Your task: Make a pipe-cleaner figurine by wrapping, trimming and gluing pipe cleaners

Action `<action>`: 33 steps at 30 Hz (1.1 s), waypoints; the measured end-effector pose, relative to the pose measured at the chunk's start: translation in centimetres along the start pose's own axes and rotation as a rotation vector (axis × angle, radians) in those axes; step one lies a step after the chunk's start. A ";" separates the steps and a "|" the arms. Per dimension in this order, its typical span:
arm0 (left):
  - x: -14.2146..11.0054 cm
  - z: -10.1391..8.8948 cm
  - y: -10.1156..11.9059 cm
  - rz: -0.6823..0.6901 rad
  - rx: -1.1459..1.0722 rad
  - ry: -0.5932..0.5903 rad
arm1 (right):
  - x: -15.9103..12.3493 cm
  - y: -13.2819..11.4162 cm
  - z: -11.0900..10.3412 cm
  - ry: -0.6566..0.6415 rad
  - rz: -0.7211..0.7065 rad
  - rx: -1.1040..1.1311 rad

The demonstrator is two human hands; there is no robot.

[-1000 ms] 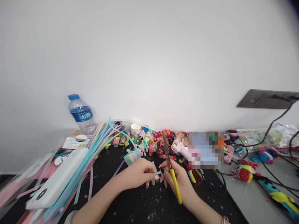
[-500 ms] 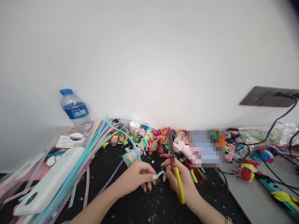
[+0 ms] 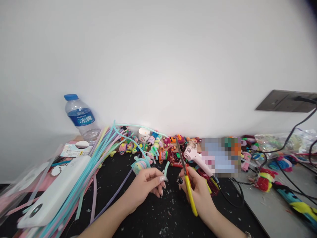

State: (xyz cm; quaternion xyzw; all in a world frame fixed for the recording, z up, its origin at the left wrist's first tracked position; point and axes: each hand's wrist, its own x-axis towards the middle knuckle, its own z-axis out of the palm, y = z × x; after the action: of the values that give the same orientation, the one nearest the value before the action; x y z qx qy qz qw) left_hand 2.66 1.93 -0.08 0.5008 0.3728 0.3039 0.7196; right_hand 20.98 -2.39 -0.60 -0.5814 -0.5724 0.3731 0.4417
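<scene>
The left hand (image 3: 146, 182) is clamped on a short mint strip (image 3: 166, 168): thumb and fingertips grip its lower end, and the free end points up toward the wall (image 3: 158, 66). The strip is located above the black mat (image 3: 148, 219), between the two hands. The right hand (image 3: 198, 190) is closed around the yellow-handled scissors (image 3: 190, 191); the blades point toward the wall. A small dark item or nail shows at the right thumb; which of these cannot be told. The hands are apart. A pastel roll (image 3: 140, 165) lies just behind the left hand. The glue gun (image 3: 198, 159) lies beyond the right hand. Left of the mat's centre, a strip bundle (image 3: 97, 168) lies alongside a white case (image 3: 55, 191). The bottle (image 3: 80, 115) stands near the wall, behind the bundle.
</scene>
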 end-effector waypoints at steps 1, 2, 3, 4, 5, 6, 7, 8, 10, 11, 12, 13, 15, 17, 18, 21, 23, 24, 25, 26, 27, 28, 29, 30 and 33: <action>0.0 0.0 0.0 0.033 -0.052 0.041 | -0.2 -0.1 -0.1 0.001 -0.006 -0.047; 0.0 0.1 0.0 0.069 -0.098 0.076 | -0.4 -0.2 -0.2 -0.003 -0.011 -0.091; -0.1 0.1 -0.1 0.105 -0.133 0.106 | -0.6 -0.3 -0.4 -0.010 -0.015 -0.133; -0.1 0.1 -0.1 0.136 -0.158 0.130 | -0.7 -0.4 -0.5 -0.020 -0.017 -0.179; -0.1 0.2 -0.1 0.163 -0.172 0.151 | -0.9 -0.5 -0.5 -0.030 -0.016 -0.234; -0.1 0.2 -0.2 0.183 -0.177 0.167 | -1.1 -0.6 -0.6 -0.038 -0.010 -0.299; -0.1 0.2 -0.2 0.195 -0.174 0.179 | -1.2 -0.6 -0.7 -0.044 -0.002 -0.373; -0.1 0.3 -0.2 0.203 -0.169 0.186 | -1.3 -0.7 -0.7 -0.048 0.003 -0.452; -0.1 0.3 -0.1 0.216 -0.159 0.194 | -1.4 -0.8 -0.7 -0.049 -0.006 -0.597; -0.1 0.4 -0.1 0.223 -0.153 0.196 | -1.5 -0.9 -0.6 -0.050 -0.022 -0.653; -0.1 0.4 -0.1 0.229 -0.146 0.197 | -1.5 -0.9 -0.5 -0.053 -0.043 -0.699; -0.1 0.4 -0.1 0.233 -0.139 0.199 | -1.6 -0.9 -0.4 -0.054 -0.066 -0.735; -0.1 0.4 -0.1 0.238 -0.132 0.202 | -1.6 -1.0 -0.3 -0.055 -0.111 -0.781; -0.1 0.5 -0.1 0.241 -0.135 0.198 | -1.6 -1.0 -0.2 -0.050 -0.148 -0.801; -0.1 0.5 -0.1 0.242 -0.137 0.194 | -1.7 -1.0 -0.2 -0.046 -0.161 -0.809; -0.1 0.4 -0.1 0.253 -0.135 0.185 | -1.7 -1.1 -0.3 -0.037 -0.175 -0.830; -0.1 0.4 -0.2 0.257 -0.117 0.181 | -1.8 -1.2 -0.4 -0.044 -0.166 -0.844; -0.1 0.3 -0.3 0.256 -0.104 0.180 | -1.8 -1.2 -0.4 -0.053 -0.159 -0.849; 0.0 0.3 -0.3 0.252 -0.091 0.178 | -1.9 -1.3 -0.4 -0.063 -0.151 -0.851; 0.0 0.3 -0.4 0.249 -0.083 0.178 | -1.9 -1.3 -0.4 -0.074 -0.142 -0.851; 0.0 0.3 -0.5 0.246 -0.083 0.178 | -2.0 -1.4 -0.4 -0.081 -0.133 -0.850; 0.0 0.4 -0.5 0.244 -0.095 0.179 | -2.0 -1.4 -0.4 -0.085 -0.121 -0.848; -0.1 0.5 -0.5 0.239 -0.120 0.180 | -2.1 -1.5 -0.3 -0.089 -0.108 -0.845; -0.1 0.6 -0.5 0.231 -0.156 0.181 | -2.1 -1.6 -0.3 -0.092 -0.094 -0.842; -0.2 1.0 -0.1 0.191 -0.305 0.185 | -2.1 -1.8 -0.2 -0.095 -0.058 -0.830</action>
State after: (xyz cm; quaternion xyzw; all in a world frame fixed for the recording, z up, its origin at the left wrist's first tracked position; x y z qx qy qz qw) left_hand 3.35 1.23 0.11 0.3891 0.3378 0.4683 0.7178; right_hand 20.40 -4.60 0.98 -0.6760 -0.7099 0.1248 0.1535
